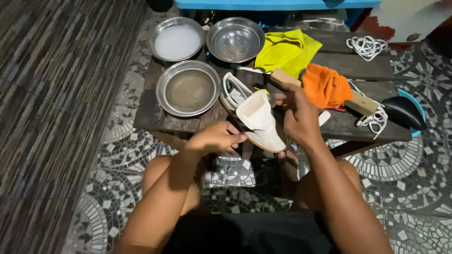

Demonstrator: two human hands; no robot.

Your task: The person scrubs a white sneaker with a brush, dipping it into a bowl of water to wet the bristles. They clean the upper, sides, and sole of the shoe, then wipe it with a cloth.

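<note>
White shoe (256,117) slants from upper left to lower right between the hands; left hand (214,138) grips its near side; right hand (296,115) clasps its far edge.

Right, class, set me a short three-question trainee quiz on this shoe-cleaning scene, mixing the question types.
1. True or false: the white leather sneaker is held by both the left hand and the right hand.
2. How many round metal bowls sit on the dark wooden table?
3. Which lies nearer the right hand: (a) the orange cloth or (b) the yellow cloth?

Key: 1 true; 2 three; 3 a.
</note>
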